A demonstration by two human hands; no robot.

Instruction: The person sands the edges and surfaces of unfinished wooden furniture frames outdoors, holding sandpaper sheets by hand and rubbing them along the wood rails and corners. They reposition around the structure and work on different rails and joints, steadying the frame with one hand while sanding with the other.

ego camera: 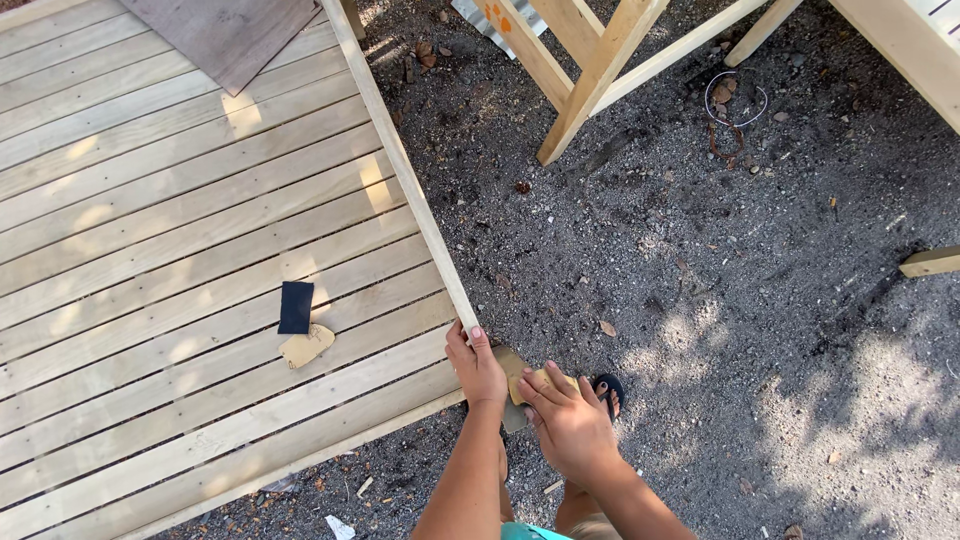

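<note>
The right hand (pixel 568 420) presses flat on a tan piece of sandpaper (pixel 540 382), fingers spread over it and closed down on it against the near corner of the slatted wooden panel (pixel 180 250). Just beside it, the left hand (pixel 476 362) grips the panel's edge rail (pixel 420 195) at that same corner, fingers wrapped over the top of the rail. A toe in a dark sandal (pixel 608 388) shows on the ground right behind the right hand.

On the panel, a little in from the gripped corner, lie a loose tan scrap of sandpaper (pixel 306 346) and a dark rectangular sheet (pixel 296 306), touching each other and well apart from both hands. The slats around them are bare. The edge rail runs straight away from the left hand toward the far corner of the panel, where a brownish board (pixel 225 35) lies across the slats.

Beside the rail, the gravel ground (pixel 700 300) stretches open, strewn with dry leaves. Farther from the panel stands a frame of pale timber legs (pixel 590 70), with a wire loop (pixel 735 100) lying near its feet, and a short end of timber (pixel 930 262) pokes in at the side.
</note>
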